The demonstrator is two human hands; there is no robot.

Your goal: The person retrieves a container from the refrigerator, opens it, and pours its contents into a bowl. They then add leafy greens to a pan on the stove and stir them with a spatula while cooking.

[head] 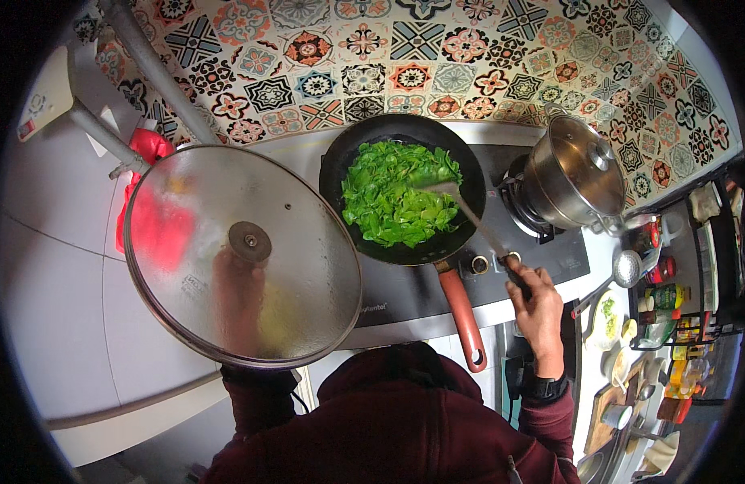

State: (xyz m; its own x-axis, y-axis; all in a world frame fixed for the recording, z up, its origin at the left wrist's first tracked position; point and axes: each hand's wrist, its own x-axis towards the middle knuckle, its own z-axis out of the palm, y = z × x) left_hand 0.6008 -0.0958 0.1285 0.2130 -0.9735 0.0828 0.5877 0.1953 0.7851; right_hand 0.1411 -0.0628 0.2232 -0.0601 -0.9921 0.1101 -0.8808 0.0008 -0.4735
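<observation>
My left hand [242, 290] shows blurred through a steamy glass pan lid [306, 242], gripping it by its round knob [249, 241] left of the frying pan. In my right hand [537, 302] is the handle of a metal turner [478, 227], whose blade lies on chopped green leaves [387, 193]. The leaves fill the middle of a black frying pan [421, 254] on the gas hob [396, 296]. The pan's red-brown handle [461, 314] points towards me, untouched by either hand.
A lidded steel pot [569, 175] stands on the right burner. Farther right are a slotted ladle [626, 269], a white plate with chopped greens [603, 327], a wooden cutting board [602, 411] and a rack of jars. Grey pipes [166, 72] and a red bag [151, 145] are at left.
</observation>
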